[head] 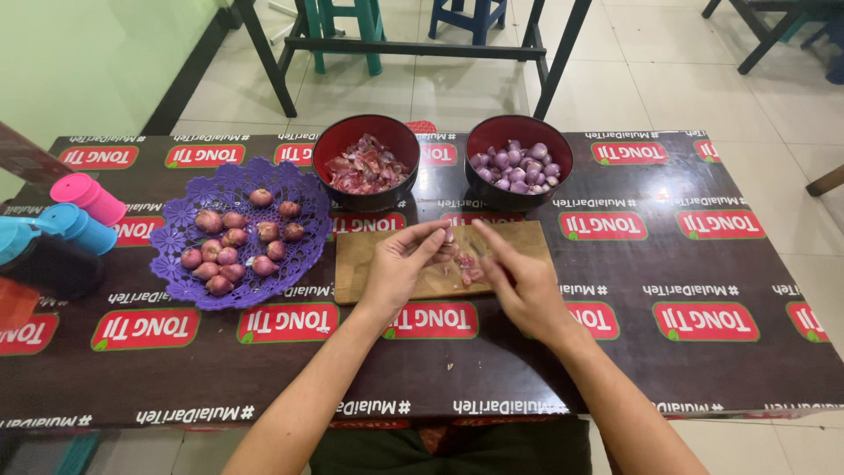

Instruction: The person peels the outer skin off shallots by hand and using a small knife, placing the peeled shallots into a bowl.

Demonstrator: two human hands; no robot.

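We see a shallot (451, 239) pinched between the fingertips of both hands, held just above the wooden cutting board (369, 264) near its middle. Small and partly hidden by the fingers; we cannot tell how much skin is left on it. The left hand (397, 266) closes on it from the left, thumb and forefinger together on the bulb. The right hand (519, 277) meets it from the right, fingers bent in, tips touching the same bulb. The two hands are together, both clamped on the one shallot.

Under the hands, a few pink peel scraps (469, 273) lie on the board. The board sits flat on a dark printed table cover (703, 264), its long side running across our view.

Just behind the board stand two dark bowls, side by side and apart. The left bowl (367, 163) holds reddish peelings. The right bowl (519, 161) holds pale purple peeled shallots.

To the left of the board, touching or nearly touching it, lies a purple lace-pattern tray (180, 264) with about a dozen unpeeled shallots (236, 239) spread loosely on it.

At the far left edge of the table we note a pink lidded container (88, 198) and a blue one (75, 227), tilted, close together.

Beyond the table: tiled floor (686, 79), dark table legs, green and blue stools.
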